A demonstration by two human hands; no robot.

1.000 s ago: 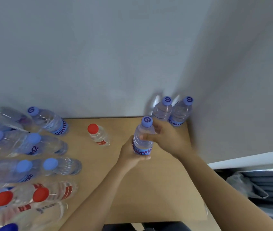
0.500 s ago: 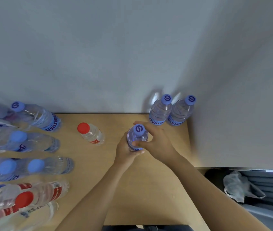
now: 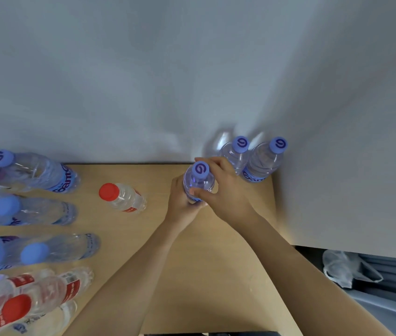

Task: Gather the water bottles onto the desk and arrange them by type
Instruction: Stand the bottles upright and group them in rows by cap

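Both hands hold one upright purple-capped water bottle [image 3: 199, 179] on the wooden desk [image 3: 216, 263]. My left hand [image 3: 182, 204] wraps its lower body and my right hand [image 3: 226, 190] grips its right side. Two matching purple-capped bottles [image 3: 239, 154] [image 3: 264, 161] stand in the desk's far right corner, just beyond my right hand. A small red-capped bottle [image 3: 121, 197] stands alone left of my hands. Several more bottles crowd the left edge: purple-capped [image 3: 34, 170], blue-capped [image 3: 34, 209] and red-capped [image 3: 29, 301].
A white wall [image 3: 143, 81] runs along the desk's far edge and another wall panel [image 3: 349, 166] closes its right side. Past the desk's right edge lies a crumpled clear plastic bag [image 3: 342, 267] on grey surfaces below.
The held bottle has been carried farther back and right toward the two corner bottles, both hands staying on it. The view has shifted slightly, so the left bottles sit differently in frame.
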